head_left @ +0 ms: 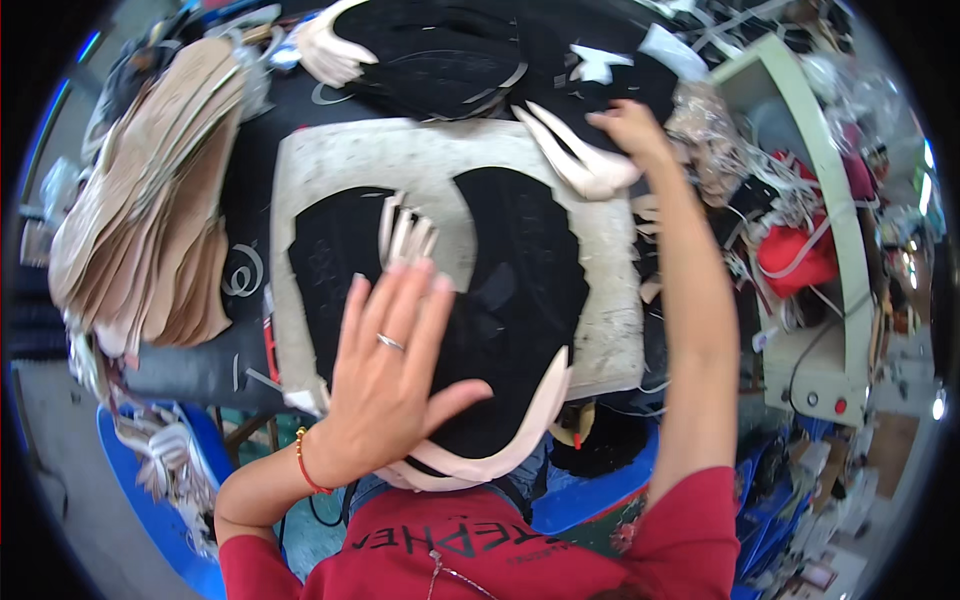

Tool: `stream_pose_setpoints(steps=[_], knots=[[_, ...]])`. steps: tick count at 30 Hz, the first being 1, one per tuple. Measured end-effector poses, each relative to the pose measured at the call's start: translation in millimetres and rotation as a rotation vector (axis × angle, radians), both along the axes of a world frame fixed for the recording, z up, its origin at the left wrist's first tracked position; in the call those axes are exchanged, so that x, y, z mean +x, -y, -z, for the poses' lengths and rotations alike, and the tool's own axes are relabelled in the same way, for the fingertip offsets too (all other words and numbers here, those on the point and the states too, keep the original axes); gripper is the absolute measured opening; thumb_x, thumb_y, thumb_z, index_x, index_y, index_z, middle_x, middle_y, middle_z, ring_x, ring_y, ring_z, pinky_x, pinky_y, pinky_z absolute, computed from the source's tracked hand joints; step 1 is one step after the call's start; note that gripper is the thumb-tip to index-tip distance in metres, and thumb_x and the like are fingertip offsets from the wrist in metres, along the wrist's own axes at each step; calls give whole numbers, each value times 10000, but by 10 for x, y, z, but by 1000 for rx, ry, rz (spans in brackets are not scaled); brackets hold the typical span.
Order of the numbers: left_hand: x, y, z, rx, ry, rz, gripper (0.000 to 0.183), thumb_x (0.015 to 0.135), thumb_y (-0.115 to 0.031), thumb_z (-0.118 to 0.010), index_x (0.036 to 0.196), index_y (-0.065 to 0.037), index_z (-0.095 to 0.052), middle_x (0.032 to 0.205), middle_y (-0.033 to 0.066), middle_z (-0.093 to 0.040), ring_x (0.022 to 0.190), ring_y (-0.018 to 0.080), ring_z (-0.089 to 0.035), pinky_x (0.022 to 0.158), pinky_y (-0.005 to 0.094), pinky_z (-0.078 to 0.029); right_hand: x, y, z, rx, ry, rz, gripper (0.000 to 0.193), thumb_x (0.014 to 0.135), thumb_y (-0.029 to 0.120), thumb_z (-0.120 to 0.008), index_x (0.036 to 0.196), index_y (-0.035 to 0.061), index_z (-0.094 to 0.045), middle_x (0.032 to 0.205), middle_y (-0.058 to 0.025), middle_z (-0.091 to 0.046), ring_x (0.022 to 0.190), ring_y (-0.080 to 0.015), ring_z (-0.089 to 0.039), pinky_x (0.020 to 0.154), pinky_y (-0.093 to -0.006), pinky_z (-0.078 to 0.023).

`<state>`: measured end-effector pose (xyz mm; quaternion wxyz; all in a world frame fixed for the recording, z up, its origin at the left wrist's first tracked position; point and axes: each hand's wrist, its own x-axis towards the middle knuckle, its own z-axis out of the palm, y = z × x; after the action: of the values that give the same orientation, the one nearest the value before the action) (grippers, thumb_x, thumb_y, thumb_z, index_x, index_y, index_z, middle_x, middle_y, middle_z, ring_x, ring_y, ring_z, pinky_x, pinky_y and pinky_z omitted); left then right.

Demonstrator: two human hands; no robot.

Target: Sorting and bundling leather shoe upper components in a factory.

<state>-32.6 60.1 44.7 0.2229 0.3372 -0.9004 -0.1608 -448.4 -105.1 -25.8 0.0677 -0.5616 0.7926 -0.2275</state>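
My left hand point(390, 350) lies open with its fingers stretched over a black curved sheet piece point(525, 260) and the ends of several narrow cream strips point(408, 232). A cream curved strip point(520, 440) runs along the near edge of the black piece. Beneath sits a worn whitish board point(350, 145). My right hand point(632, 132) is at the far right, one finger reaching left and the others partly hidden; nothing shows in it. Just left of and below it, a V-shaped bundle of cream strips point(590, 172) rests on the board's far right corner.
A thick stack of beige curved pieces point(170, 210) stands on the left. More black pieces point(440, 60) and cream strips point(332, 45) lie at the far side. On the right is a pale green machine frame point(815, 130) beside a red cloth point(797, 255). Blue bins point(150, 500) stand below.
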Motion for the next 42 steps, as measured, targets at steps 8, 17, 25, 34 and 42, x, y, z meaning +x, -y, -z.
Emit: stream_pose_setpoints(steps=[8,17,25,34,42], knots=[[165,217,73,-16,173,157,813,728,-494,-686,1296,31,-436,1294,167,-489,1299,357,-351,1100,534,-160,190,-1451,-695,-14,225,-258,194,860,81,-568,1013,-10,-646,911,-82,-664,831,-146,-624,751,-273,-490],[14,62,2,-74,-7,69,674,730,-296,-753,1276,-10,-481,1236,179,-519,1249,367,-412,1057,507,-275,512,-2129,-509,-330,-312,-269,202,777,74,-659,976,45,-645,989,-96,-632,943,-307,-580,844,-393,-442],[-36,-37,-125,1098,-626,-53,180,932,-145,-567,1022,4,-609,839,28,-657,749,60,-596,612,197,-471,2113,-2148,-839,-515,-218,-768,394,687,-13,-677,1074,59,-670,943,-128,-583,829,-243,-605,710,-343,-527],[152,-65,-72,979,-628,-122,159,893,-137,-610,863,18,-622,678,26,-628,617,29,-558,545,188,-436,2471,-2163,-914,-342,297,-682,332,725,6,-722,1032,-11,-595,866,-125,-613,743,-275,-605,639,-343,-502],[206,156,-148,-1,-102,-41,396,779,-176,-701,1137,-47,-591,1232,127,-528,1044,281,-504,804,344,-438,2432,-2287,-937,-49,756,-189,109,835,52,-644,897,-33,-616,815,-25,-635,718,-38,-558,652,-202,-467]])
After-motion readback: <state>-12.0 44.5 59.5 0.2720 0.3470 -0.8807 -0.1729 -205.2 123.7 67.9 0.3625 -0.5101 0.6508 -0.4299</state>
